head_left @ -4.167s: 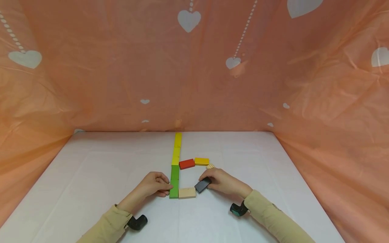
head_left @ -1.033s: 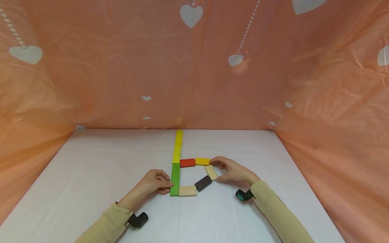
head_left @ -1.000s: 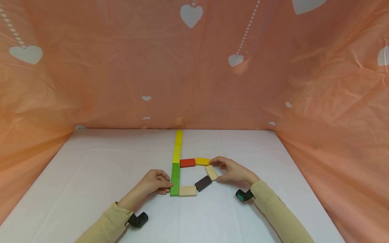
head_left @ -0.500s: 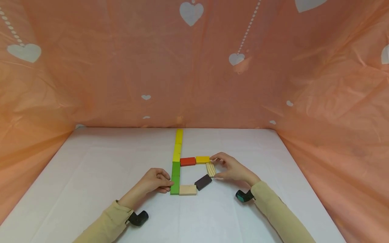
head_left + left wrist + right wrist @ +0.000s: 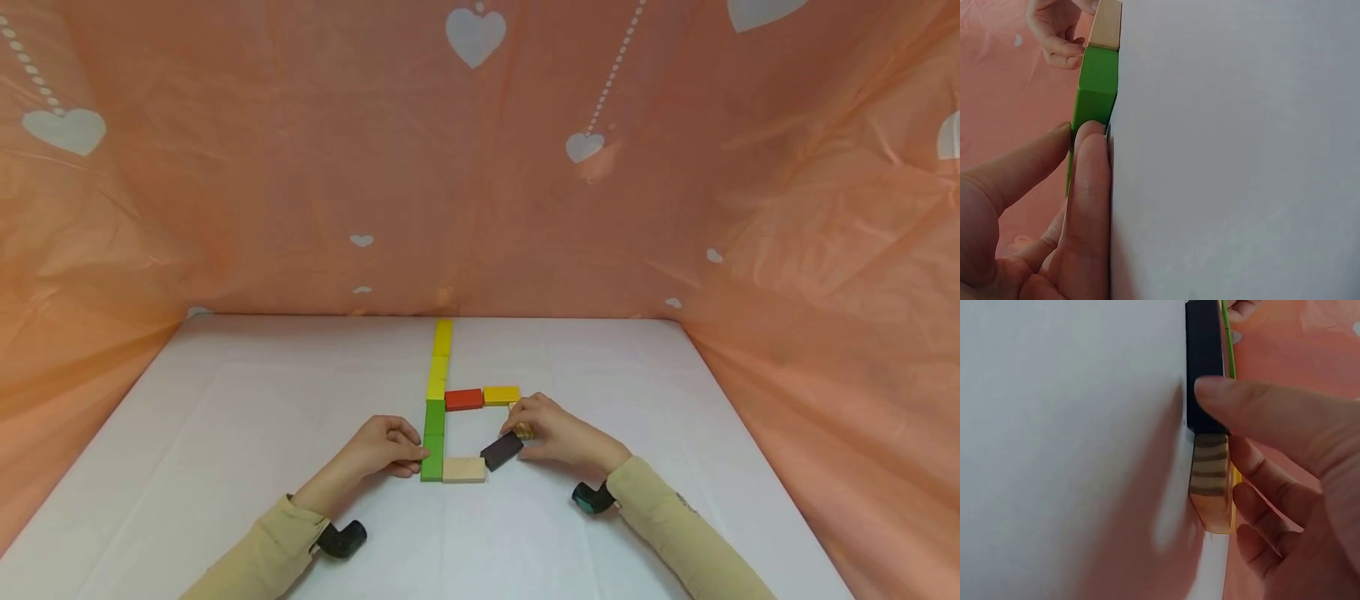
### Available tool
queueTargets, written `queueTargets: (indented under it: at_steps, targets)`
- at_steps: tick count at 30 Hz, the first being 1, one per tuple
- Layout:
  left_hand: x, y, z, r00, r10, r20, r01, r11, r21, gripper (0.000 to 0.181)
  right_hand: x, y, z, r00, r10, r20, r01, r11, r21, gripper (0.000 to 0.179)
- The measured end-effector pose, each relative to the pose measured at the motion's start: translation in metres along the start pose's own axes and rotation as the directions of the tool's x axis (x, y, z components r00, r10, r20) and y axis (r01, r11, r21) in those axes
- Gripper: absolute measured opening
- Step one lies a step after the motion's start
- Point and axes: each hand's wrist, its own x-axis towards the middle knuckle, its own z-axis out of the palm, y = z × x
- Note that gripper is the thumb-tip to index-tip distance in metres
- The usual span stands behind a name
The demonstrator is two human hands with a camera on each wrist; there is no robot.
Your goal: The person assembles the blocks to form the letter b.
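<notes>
Flat wooden blocks form a "b"-like outline on the white tabletop. My right hand (image 5: pixel 566 433) pinches the dark block (image 5: pixel 502 451) at the lower right of the loop. Its thumb (image 5: pixel 1235 397) lies on the block's outer face in the right wrist view. The striped wooden block (image 5: pixel 1210 465) sits end to end with the dark one, mostly covered by that hand in the head view. My left hand (image 5: pixel 382 446) rests its fingertips against the outer side of the nearest green block (image 5: pixel 432 458), at the column's foot. A plain wooden block (image 5: pixel 463 470) lies beside that green block.
A second green block (image 5: pixel 434 417) and two yellow blocks run up the column to the table's back edge. A red block (image 5: pixel 463 400) and an orange-yellow block (image 5: pixel 501 396) form the loop's top. A peach curtain (image 5: pixel 315 167) with white hearts surrounds the table.
The striped block has turned more upright, nearer the orange-yellow one. My right hand has since come down and left from it onto the dark block. The left hand stays at the green block.
</notes>
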Motion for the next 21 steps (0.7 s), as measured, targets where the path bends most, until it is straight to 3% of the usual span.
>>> queueTargets:
  at_steps: [10,21]
  targets:
    - [-0.0018,-0.0003,-0.0007,0.999,0.025,0.023,-0.024,1.000,-0.011,0.027,0.0012,0.0018,-0.0015,0.999,0.011,0.031,-0.013,0.998,0.055,0.026]
    - [-0.0021,0.0000,0.0002,0.999,0.030,0.014,-0.030,1.000,0.006,0.025,0.0006,0.0039,-0.0032,0.997,-0.027,0.066,0.023,0.998,0.062,0.030]
